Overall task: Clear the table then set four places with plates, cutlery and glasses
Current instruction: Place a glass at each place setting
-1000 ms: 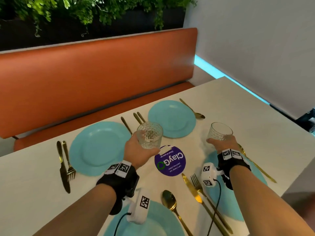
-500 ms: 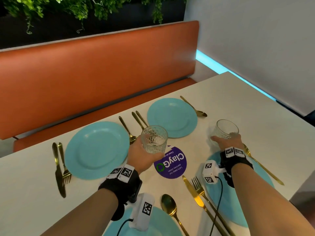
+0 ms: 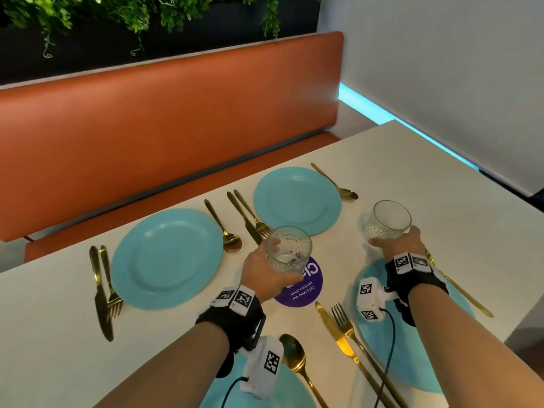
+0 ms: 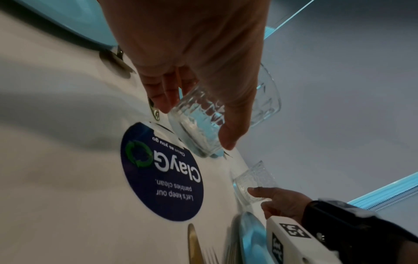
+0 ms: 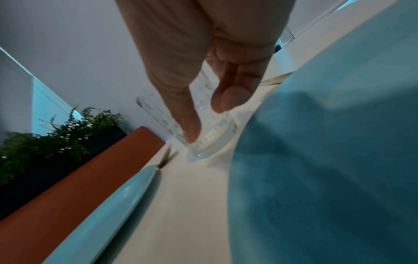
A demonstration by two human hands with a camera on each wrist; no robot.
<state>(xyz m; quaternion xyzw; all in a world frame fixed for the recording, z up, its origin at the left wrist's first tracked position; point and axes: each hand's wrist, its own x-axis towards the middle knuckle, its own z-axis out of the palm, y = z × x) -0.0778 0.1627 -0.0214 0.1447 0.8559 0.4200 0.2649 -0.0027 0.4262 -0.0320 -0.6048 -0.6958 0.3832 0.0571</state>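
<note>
My left hand grips a clear patterned glass and holds it tilted in the air over the purple round sticker. The left wrist view shows the fingers and thumb wrapped round this glass. My right hand grips a second glass just beyond the near right teal plate. In the right wrist view this glass's base sits at the tabletop. Two teal plates lie on the far side, a fourth at the near edge.
Gold cutlery flanks the plates: a knife and fork at far left, a spoon, a knife and fork, a far spoon, and a near spoon, knife and fork. An orange bench runs behind the table.
The right hand has carried its glass down to the tabletop beyond the near right plate. The left hand's glass has drifted slightly right, over the sticker's upper edge.
</note>
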